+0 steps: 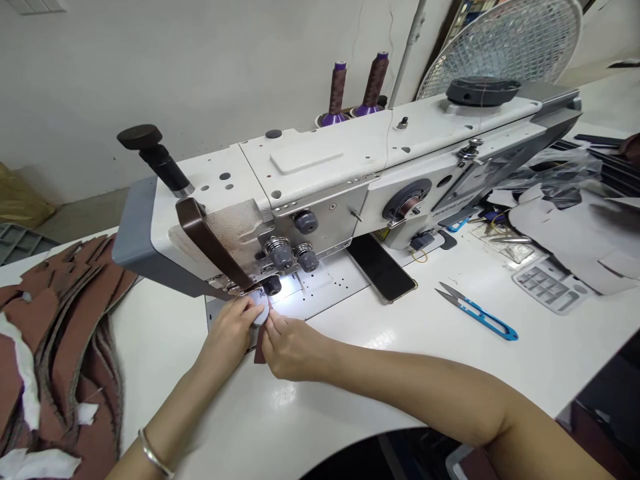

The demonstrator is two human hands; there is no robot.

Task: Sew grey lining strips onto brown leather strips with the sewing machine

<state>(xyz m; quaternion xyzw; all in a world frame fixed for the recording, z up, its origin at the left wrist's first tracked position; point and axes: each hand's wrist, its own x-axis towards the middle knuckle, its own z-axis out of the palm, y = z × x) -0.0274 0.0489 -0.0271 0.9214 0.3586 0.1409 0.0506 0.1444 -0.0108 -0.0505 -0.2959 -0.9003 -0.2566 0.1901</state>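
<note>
A white industrial sewing machine (310,160) stands across the table, its lamp lighting the plate around the needle area. Under the presser area lies a small light grey piece (261,308) with a rounded end, against a reddish-brown strip (260,350) that hangs toward me. My left hand (234,327) presses its fingers on the grey piece from the left. From the right, my right hand (289,343) pinches the edge where the grey piece and brown strip meet. The needle and the stitching point are hidden behind the machine head.
Brown cut pieces (70,333) are heaped at the left. On the right lie a black phone (383,270), blue thread snips (480,312), a grey-white plastic template (553,285) and pale sheets (575,227). Behind the machine stand two brown thread cones (375,80) and a fan (505,47).
</note>
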